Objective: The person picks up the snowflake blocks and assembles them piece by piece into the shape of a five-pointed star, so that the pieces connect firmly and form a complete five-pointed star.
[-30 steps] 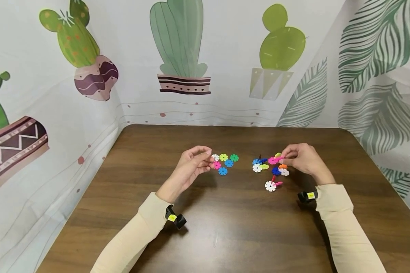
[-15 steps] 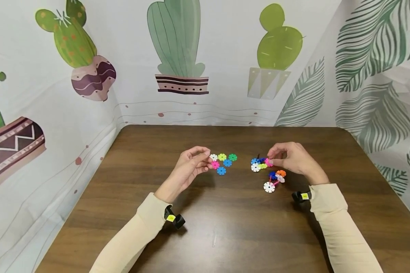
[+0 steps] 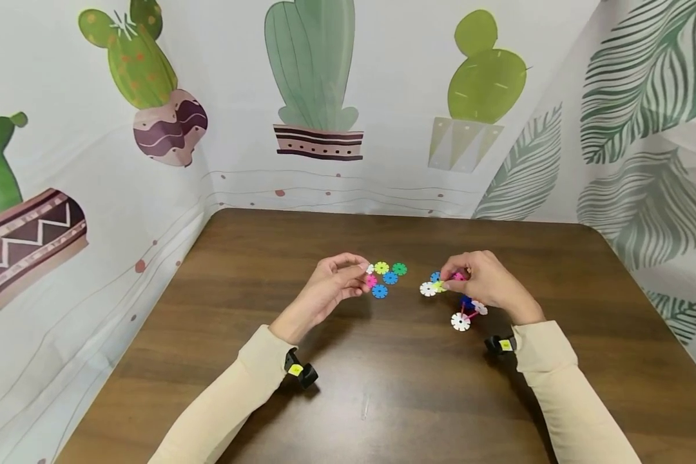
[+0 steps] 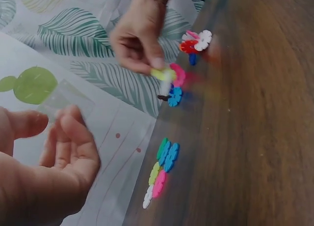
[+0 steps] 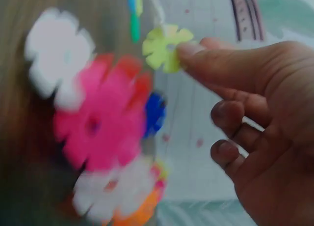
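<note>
My right hand [image 3: 490,283] pinches a yellow-green notched plastic disc [image 5: 159,49] between thumb and fingertips. A white notched disc [image 3: 427,289] is joined to it. Close by lie a light blue disc [image 4: 174,96] and a pink disc [image 4: 178,75], partly behind the hand in the head view. Nearer me sits a joined cluster with a white disc [image 3: 461,322], a dark blue disc [image 3: 467,302] and pink pieces. My left hand [image 3: 332,293] hovers with loosely bent fingers and a gap to the thumb, holding nothing, beside a flat group of discs, including a green disc [image 3: 399,269].
The flat group also has a yellow disc [image 3: 381,267], a pink disc [image 3: 371,281], blue discs [image 3: 379,292] and a white one partly covered by the left fingertips. Everything lies on a brown wooden table [image 3: 359,399]. A printed cloth [image 3: 394,77] hangs behind it.
My right hand has moved left from the pink disc to the yellow-green one and now pinches it; the white disc joined to it has shifted slightly. My left hand stays about where it was.
</note>
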### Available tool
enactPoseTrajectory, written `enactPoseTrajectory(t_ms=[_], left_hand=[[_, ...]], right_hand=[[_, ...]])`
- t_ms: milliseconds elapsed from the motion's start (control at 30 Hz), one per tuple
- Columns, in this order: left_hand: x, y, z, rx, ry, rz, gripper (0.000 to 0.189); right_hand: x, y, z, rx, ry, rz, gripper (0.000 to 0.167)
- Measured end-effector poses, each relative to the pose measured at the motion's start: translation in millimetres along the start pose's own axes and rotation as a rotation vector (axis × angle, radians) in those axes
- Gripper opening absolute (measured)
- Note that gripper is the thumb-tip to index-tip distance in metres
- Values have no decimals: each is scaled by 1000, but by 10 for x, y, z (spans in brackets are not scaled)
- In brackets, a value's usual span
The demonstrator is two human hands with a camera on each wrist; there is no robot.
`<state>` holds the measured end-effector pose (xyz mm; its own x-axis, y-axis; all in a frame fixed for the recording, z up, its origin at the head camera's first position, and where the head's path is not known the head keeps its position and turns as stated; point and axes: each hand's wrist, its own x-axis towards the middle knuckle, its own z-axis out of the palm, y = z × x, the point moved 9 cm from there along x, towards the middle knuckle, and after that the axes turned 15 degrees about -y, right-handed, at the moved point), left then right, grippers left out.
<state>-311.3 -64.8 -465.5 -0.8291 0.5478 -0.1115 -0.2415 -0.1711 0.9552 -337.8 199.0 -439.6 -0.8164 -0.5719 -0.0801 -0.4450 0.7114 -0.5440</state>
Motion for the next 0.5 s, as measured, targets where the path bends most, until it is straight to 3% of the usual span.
enactPoseTrajectory(t_ms=[133,300,400,500], left_hand=[[36,-59,95,119,-72,-71,36],[48,-143,170,185,-147,-117,33],[43,-167,178,195,-164,-121,30],[39,-151,134,190,-133,-106,28]], right_hand=[[-22,-390,-52,52,84,-152,17],[25,-864,47,132,134,-366,20],[62,-964,143,166,164,-417,21],[101,-919,216,214,219,-387,20]])
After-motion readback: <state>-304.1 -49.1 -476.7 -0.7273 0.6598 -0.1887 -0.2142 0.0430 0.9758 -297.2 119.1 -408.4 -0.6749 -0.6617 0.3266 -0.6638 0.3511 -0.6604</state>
